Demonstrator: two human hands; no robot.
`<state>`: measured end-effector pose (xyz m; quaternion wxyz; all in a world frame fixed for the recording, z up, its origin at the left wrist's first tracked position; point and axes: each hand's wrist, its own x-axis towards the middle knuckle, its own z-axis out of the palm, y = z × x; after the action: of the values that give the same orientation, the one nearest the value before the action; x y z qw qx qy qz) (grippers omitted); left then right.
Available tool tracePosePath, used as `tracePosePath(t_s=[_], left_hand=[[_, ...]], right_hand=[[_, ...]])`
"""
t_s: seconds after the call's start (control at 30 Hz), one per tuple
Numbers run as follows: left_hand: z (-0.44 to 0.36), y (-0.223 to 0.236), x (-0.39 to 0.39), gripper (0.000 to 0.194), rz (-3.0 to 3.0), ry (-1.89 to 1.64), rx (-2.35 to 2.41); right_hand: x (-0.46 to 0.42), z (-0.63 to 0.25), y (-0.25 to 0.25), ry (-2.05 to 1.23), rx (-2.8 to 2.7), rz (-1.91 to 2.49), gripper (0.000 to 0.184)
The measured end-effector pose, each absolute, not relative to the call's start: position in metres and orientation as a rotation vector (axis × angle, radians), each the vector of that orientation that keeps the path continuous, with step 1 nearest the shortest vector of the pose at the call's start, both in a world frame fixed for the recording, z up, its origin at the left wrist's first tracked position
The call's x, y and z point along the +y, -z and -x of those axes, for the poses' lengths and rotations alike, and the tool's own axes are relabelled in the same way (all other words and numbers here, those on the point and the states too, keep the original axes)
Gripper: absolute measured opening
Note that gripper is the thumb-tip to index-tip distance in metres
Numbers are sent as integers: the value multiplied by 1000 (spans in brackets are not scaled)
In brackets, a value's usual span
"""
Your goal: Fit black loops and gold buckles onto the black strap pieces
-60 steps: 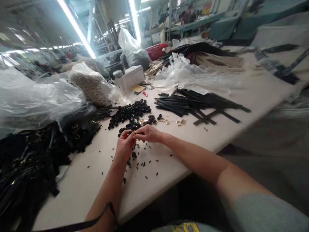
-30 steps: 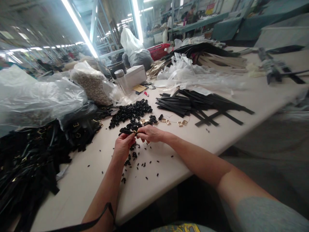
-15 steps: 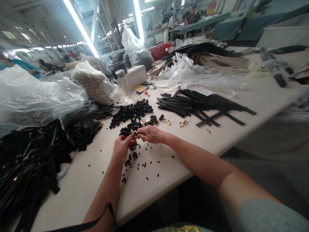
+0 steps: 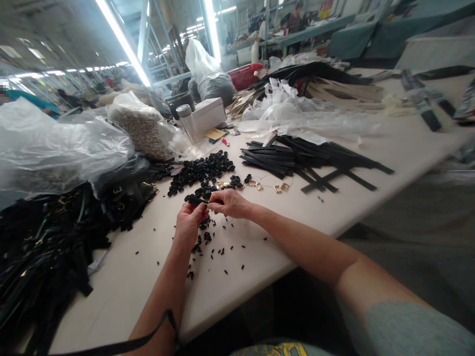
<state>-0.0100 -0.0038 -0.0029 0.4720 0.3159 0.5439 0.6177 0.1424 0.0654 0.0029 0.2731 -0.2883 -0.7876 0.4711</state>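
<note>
My left hand [image 4: 188, 217] is closed around a short black strap [image 4: 197, 200], thumb on top. My right hand [image 4: 230, 203] meets it at the strap's right end, fingers pinched together. What sits between the right fingertips is mostly hidden. Just beyond the hands lie a heap of small black loops [image 4: 204, 170] and some gold buckles [image 4: 256, 185]. Tiny dark pieces [image 4: 221, 252] are scattered on the table below the hands. A black band [image 4: 148, 336] crosses my left forearm.
Black straps with gold buckles [image 4: 48, 247] pile up at left beside clear plastic bags [image 4: 63, 143]. Flat black strips [image 4: 274, 160] lie to the right on the table [image 4: 260, 267]. A steel flask [image 4: 187, 123], a white box [image 4: 210, 116] and a red basket [image 4: 243, 76] stand behind.
The gold buckle seen between my fingertips half a second ago is now mostly covered. My right hand has shifted slightly upward, fingers more curled; my left keeps hold of the strap.
</note>
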Motion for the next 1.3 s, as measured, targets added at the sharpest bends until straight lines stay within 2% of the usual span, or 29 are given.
tracePosePath(t_s=[0.23, 0.4, 0.6, 0.77, 0.93, 1.1, 1.3], left_hand=[[4, 7, -6, 32, -1110, -1548, 1478], [2, 0, -13, 25, -1194, -1541, 1485], [1, -10, -15, 32, -1054, -1498, 1262], [4, -7, -16, 51, -900, -1352, 1198], [8, 5, -7, 31, -1037, -1299, 1216], [16, 9, -3, 22, -1129, -1339, 1215], [18, 11, -1, 24, -1231, -1240, 1393]], right_hand=[[66, -141, -2, -1045, -2121, 851, 18], [70, -144, -5, -1014, -2133, 883, 22], [76, -151, -7, -1205, -2119, 778, 24], [70, -154, -11, -1410, -2084, 766, 19], [76, -157, -2, -1362, -2171, 704, 18], [77, -161, -3, -1060, -2356, 682, 20], [79, -163, -14, -391, -2530, 713, 21]])
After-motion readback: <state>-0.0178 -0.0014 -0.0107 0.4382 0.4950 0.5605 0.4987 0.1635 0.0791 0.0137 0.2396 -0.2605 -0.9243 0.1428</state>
